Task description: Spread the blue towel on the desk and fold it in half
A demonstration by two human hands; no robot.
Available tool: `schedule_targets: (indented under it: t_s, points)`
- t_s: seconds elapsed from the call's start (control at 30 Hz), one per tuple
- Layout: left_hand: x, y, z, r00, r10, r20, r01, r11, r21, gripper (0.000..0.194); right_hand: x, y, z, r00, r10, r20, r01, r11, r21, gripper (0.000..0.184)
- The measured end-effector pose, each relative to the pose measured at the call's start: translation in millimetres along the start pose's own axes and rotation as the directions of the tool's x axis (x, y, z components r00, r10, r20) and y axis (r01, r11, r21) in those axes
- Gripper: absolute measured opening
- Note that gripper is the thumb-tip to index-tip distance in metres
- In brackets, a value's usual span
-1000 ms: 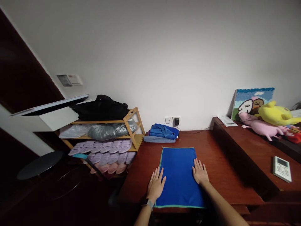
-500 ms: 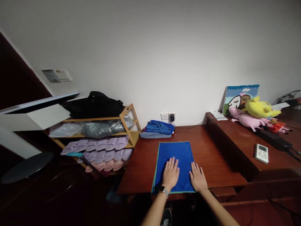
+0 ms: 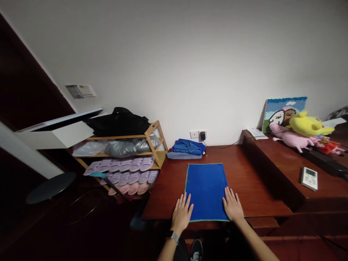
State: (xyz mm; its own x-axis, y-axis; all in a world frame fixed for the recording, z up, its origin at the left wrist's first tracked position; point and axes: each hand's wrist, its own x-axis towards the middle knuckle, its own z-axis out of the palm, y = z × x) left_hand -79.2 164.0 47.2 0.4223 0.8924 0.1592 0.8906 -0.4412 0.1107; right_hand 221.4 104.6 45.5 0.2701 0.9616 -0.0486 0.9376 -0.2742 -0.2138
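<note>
A blue cloth (image 3: 207, 188) with green edging lies flat as a rectangle on the reddish-brown wooden table (image 3: 258, 181), its near edge close to the table's front. My left hand (image 3: 182, 214), with a watch on the wrist, rests palm down at the cloth's near left edge, fingers stretched out. On the opposite side, my right hand (image 3: 233, 206) lies flat over the right edge, fingers also extended. Neither hand grips anything. Farther back by the wall sits a pile of folded blue cloths (image 3: 187, 148).
A wooden shoe rack (image 3: 156, 136) with lilac and pink slippers and a black bag (image 3: 121, 123) stands at left. On the raised ledge at right are plush toys (image 3: 307, 127), a remote-like white device (image 3: 309, 178) and a picture (image 3: 284, 112). A black charger (image 3: 202, 136) is plugged into the wall.
My left hand has moved left from the middle of the cloth to its left edge. My right hand stays at the right edge. The camera view has turned slightly left.
</note>
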Motion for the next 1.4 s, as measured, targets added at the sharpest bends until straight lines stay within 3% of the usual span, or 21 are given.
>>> schedule_targets:
  t_s: [0.07,0.2,0.37,0.47,0.6,0.77,0.9,1.13,1.27,1.4]
  points:
    - [-11.5,-13.3,1.6,1.0,-0.008,-0.01,0.008,1.0,0.01,0.061,-3.2,0.0,-1.0,1.0,-0.006,-0.022,0.006,1.0,0.0,0.066]
    - [-19.0,-16.2,6.2,1.0,-0.01,-0.012,0.01,1.0,0.004,0.061,-18.9,4.2,4.3,0.993,-0.049,-0.112,0.049,0.999,0.001,0.065]
    - [5.7,-16.0,1.7,0.996,-0.039,-0.083,0.037,0.999,-0.022,0.059,-16.6,17.5,9.3,0.989,-0.052,-0.136,0.058,0.997,0.046,0.065]
    - [45.5,-13.1,-3.1,0.994,0.004,-0.107,-0.008,0.999,-0.035,0.056,20.8,19.2,-4.7,0.987,-0.054,-0.154,0.067,0.994,0.084,0.065]
    - [118.6,-0.9,0.0,0.994,0.065,-0.083,-0.069,0.997,-0.046,0.054,98.9,7.9,-27.7,0.995,-0.047,-0.085,0.053,0.996,0.069,0.064]
    - [193.2,2.5,16.0,0.996,0.081,-0.027,-0.082,0.996,-0.031,0.054,182.7,-2.1,-24.7,0.999,-0.001,0.045,0.0,1.0,0.022,0.066]
    - [219.6,-12.7,29.7,1.0,-0.006,0.027,0.007,1.0,-0.028,0.055,213.7,0.6,-7.2,0.999,-0.014,0.041,0.014,1.0,-0.007,0.068]
    - [231.8,-23.4,31.5,0.999,-0.026,0.025,0.026,1.0,0.007,0.055,219.4,-1.9,-3.8,1.0,0.007,0.0,-0.007,1.0,-0.03,0.068]
    - [239.0,5.1,26.1,0.999,0.04,-0.018,-0.04,0.999,0.009,0.056,218.7,-3.6,-6.9,1.0,0.009,0.015,-0.009,1.0,-0.013,0.068]
    - [252.1,74.7,39.1,0.979,0.196,-0.054,-0.2,0.975,-0.093,0.057,220.2,-2.0,-5.4,1.0,0.004,0.014,-0.004,1.0,-0.018,0.067]
